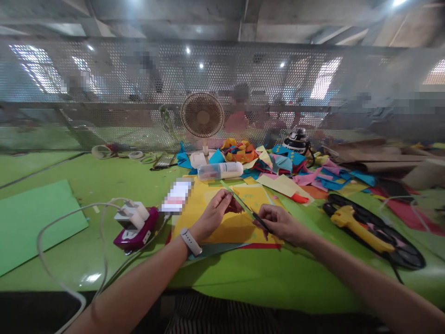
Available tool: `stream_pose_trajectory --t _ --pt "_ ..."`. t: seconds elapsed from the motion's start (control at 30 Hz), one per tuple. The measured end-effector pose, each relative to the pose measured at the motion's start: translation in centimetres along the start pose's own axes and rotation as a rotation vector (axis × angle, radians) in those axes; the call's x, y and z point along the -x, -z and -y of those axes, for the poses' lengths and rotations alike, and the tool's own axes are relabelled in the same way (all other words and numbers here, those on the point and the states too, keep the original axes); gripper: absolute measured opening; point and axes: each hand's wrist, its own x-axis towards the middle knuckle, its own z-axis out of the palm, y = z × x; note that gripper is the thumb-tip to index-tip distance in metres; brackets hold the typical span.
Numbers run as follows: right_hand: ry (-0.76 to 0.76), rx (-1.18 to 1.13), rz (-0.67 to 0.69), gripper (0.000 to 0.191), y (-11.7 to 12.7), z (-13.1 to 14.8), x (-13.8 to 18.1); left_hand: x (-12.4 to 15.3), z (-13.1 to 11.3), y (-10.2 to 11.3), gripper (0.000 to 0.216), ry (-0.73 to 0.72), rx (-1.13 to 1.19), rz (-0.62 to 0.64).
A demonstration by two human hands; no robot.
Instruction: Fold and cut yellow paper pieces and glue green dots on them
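Your left hand (219, 207) pinches a thin, flat green paper strip (225, 186) between thumb and fingers, the strip slanting down toward your right hand (280, 223), which is closed around black-handled scissors (261, 221) with slim metal blades. Beneath both hands lie smooth, flat yellow paper sheets (225, 228), stacked over red and bluish ones. Your right fingers partly hide the scissor handles, and you cannot tell whether the blades touch the strip.
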Motion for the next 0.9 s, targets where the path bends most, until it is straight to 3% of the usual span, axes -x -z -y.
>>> stream_pose_trajectory --t 0.9 --pt "-0.034 0.003 -0.021 0.037 -0.18 0.74 0.17 -0.06 -0.45 0.15 0.018 0.003 0.022 -0.022"
